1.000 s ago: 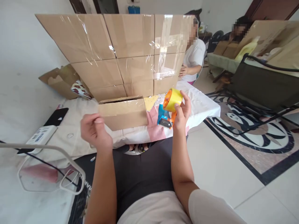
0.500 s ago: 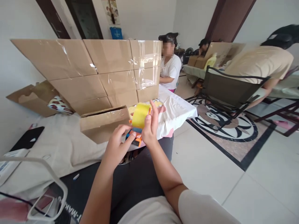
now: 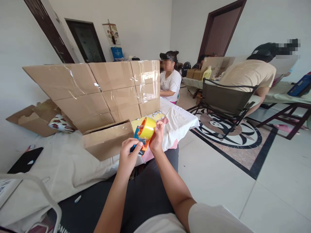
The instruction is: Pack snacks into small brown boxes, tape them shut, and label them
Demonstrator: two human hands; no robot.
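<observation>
- I see a bright room with a tiled floor and a low table (image 3: 184,120) under a white cloth; the work happens just above its near edge.
- The tape dispenser (image 3: 143,137) is held in the air between both hands, in front of the small cardboard box (image 3: 108,139) on the table.
- The yellow tape roll (image 3: 147,128) sits on top of the dispenser; the orange and blue frame is below it.
- My right hand (image 3: 157,137) is closed around the roll and frame from the right side, the thumb over the yellow roll.
- My left hand (image 3: 128,155) pinches the lower blue end of the dispenser with thumb and fingertips, a narrow grip.
- I judge the dispenser as light and stiff plastic; the roll is smooth and may turn, so the frame or handle is the safer place to hold. The cutting edge I cannot see; I would keep fingers off the front end.
- Behind stands a big taped cardboard sheet (image 3: 97,87); a phone (image 3: 25,160) lies at the left.
- Other persons sit at tables further back, well apart.
</observation>
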